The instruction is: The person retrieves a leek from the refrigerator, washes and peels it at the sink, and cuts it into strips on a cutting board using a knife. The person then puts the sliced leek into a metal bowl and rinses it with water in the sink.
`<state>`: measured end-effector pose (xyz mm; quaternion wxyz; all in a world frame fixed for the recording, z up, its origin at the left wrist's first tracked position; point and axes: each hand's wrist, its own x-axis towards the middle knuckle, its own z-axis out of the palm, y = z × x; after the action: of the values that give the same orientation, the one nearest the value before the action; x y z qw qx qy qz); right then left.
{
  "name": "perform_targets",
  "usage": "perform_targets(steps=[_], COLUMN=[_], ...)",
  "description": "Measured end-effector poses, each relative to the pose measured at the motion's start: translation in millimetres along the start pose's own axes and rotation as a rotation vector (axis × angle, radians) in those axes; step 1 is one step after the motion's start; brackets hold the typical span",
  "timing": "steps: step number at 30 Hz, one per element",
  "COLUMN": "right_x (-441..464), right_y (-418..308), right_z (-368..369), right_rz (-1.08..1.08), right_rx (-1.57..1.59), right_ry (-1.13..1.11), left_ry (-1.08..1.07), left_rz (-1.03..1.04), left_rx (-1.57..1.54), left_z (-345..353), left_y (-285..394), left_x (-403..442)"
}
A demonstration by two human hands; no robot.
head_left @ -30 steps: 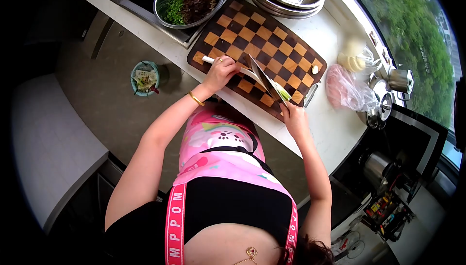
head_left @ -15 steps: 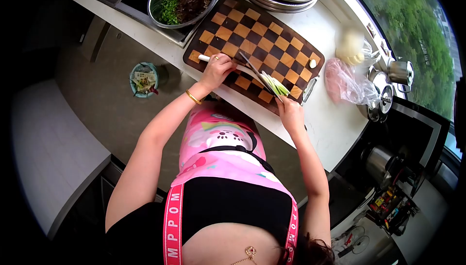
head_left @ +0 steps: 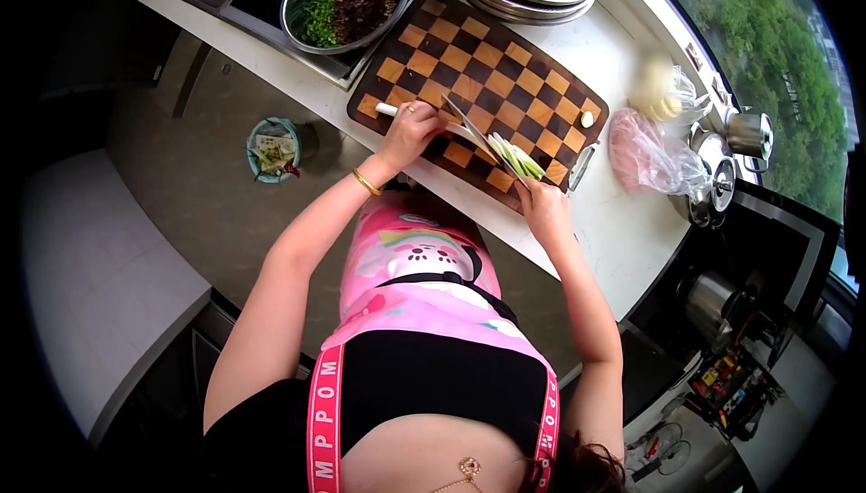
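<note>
On the checkered cutting board [head_left: 492, 55], my left hand [head_left: 413, 132] is closed around a scallion stalk whose white end [head_left: 386, 109] sticks out past the fingers on the left. My right hand [head_left: 547, 211] grips a kitchen knife [head_left: 467, 123] at the board's near edge; its handle is hidden in the fist. The blade slants across the stalk, to the right of my left fingers. Just beyond the blade lies a bundle of cut scallion pieces [head_left: 516, 156], white and green. A small white piece [head_left: 587, 119] rests near the board's right edge.
Behind the board stand a metal bowl [head_left: 317, 28] of chopped greens and dark leaves, and stacked steel bowls [head_left: 532, 13]. Plastic bags [head_left: 651, 155] and pots [head_left: 749, 135] are to the right. A bin [head_left: 273, 168] stands on the floor at left.
The whole view has shifted slightly, so everything sits a little further right. Both hands keep their grips, and the knife stays almost in place over the stalk.
</note>
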<state>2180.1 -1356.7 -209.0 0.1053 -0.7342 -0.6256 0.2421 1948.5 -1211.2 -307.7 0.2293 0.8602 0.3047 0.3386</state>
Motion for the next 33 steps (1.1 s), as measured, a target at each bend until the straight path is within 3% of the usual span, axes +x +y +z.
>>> perform_targets(steps=[10,24,26,33], right_x=[15.1,10.3,6.3,5.5], right_y=[-6.0,-21.1,-29.6,-43.4], right_z=[23.1,14.5,16.5,36.7], right_rz=[0.011,0.041,0.160,0.275], right_rx=[-0.085,0.162,0.235,0.316], right_ry=[-0.013,0.034,-0.009,0.066], left_ry=[-0.003,-0.018,-0.039,-0.059], left_rz=[-0.021,0.005,-0.009,-0.022], left_rx=[0.012,0.054,0.033,0.032], left_z=[2.0,1.1,0.4,1.0], left_y=[0.9,3.4,3.5,5.6], left_x=[-2.6,-1.4,-0.5,2.0])
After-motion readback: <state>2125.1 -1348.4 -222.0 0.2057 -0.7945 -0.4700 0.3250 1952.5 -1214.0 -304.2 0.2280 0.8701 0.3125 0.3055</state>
